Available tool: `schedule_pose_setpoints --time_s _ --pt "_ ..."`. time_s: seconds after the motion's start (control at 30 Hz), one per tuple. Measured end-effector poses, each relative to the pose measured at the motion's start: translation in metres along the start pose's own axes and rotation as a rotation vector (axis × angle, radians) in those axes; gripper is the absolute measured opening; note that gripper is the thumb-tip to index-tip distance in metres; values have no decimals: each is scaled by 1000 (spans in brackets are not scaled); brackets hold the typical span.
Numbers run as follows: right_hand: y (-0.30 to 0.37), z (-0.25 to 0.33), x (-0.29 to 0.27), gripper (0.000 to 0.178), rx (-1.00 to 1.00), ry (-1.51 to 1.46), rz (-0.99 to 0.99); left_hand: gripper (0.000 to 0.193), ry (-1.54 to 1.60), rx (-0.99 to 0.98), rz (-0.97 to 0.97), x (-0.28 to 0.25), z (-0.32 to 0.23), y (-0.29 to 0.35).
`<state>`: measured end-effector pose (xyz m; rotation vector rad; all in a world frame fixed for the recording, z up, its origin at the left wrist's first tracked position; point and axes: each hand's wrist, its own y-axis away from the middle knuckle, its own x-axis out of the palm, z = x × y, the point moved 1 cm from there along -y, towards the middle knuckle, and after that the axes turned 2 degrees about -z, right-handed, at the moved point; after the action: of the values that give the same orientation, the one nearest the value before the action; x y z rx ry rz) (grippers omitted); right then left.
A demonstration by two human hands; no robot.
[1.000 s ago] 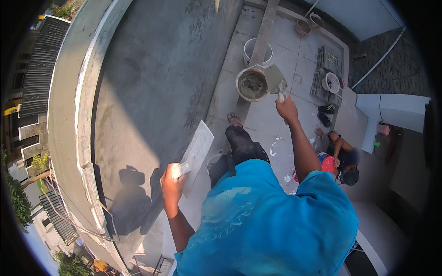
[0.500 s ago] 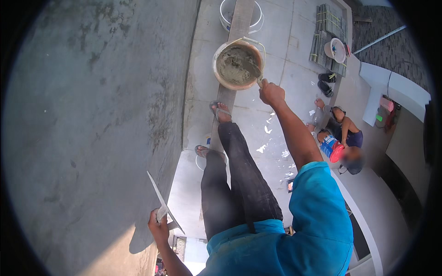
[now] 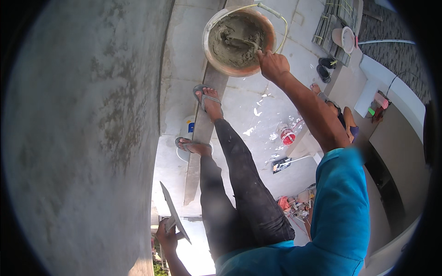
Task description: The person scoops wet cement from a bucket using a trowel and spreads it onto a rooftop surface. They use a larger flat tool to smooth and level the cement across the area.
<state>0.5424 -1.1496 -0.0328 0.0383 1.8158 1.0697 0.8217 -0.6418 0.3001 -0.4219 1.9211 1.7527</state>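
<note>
Right hand (image 3: 275, 65) is wrapped round a trowel (image 3: 249, 43), its blade mostly buried in the wet grey mortar (image 3: 230, 28). That mortar bucket (image 3: 237, 71) sits on a plank (image 3: 203, 131), just past the flip-flops. Left hand (image 3: 166, 235) has a plastering float (image 3: 171, 207) by its handle, tipped nearly edge-on beside the grey wall (image 3: 83, 138).

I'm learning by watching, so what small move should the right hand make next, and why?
Probably lift the trowel up with a scoop of mortar: the right hand holds it by the handle, its blade is down in the mortar inside the bucket, and the left hand holds a flat float off to the side.
</note>
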Motion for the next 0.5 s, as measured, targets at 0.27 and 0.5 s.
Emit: schedule_pose_setpoints --time_s 0.27,0.5 --pt "-51 16 46 23 31 -39 -173 28 -47 -15 -18 -10 -1 -12" --pt "11 5 -10 35 119 -321 96 28 -67 -43 -22 -3 14 -10"
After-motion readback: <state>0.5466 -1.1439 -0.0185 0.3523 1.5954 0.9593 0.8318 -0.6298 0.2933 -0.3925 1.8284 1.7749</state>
